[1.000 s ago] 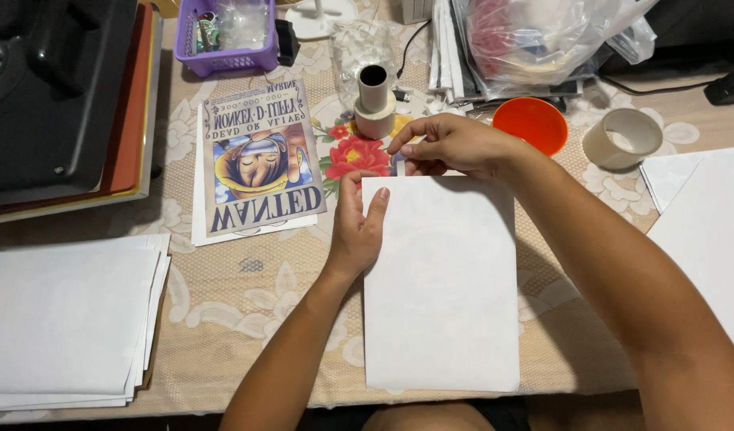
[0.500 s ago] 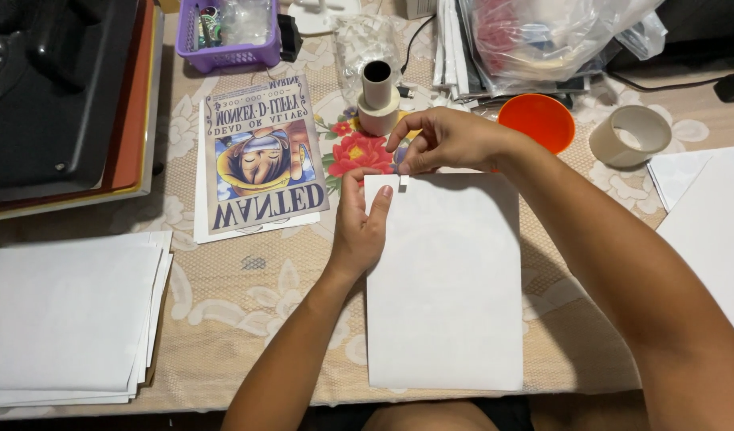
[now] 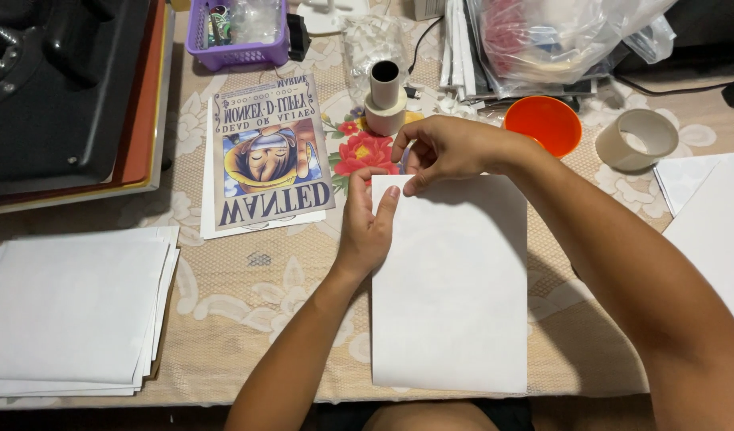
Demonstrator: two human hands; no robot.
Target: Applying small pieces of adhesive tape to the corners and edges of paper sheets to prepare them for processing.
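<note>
The left hand (image 3: 365,227) lies flat, fingers open, pressing the white rectangular paper sheet (image 3: 451,287) so it stays steady. The right hand (image 3: 447,152) pinches its corner at 12 o'clock, beside the cardboard tape roll (image 3: 385,100).

The sheet of paper (image 3: 451,295) is plain white, as is the paper stack (image 3: 72,311). The tablecloth (image 3: 247,295) is beige with a cream lace pattern and a red flower print (image 3: 365,152), and the poster (image 3: 271,152) is tan and brown with a blue-and-yellow picture. The bowl (image 3: 544,124) is bright orange, the basket (image 3: 238,36) purple, the tape roll (image 3: 637,140) cream.
</note>
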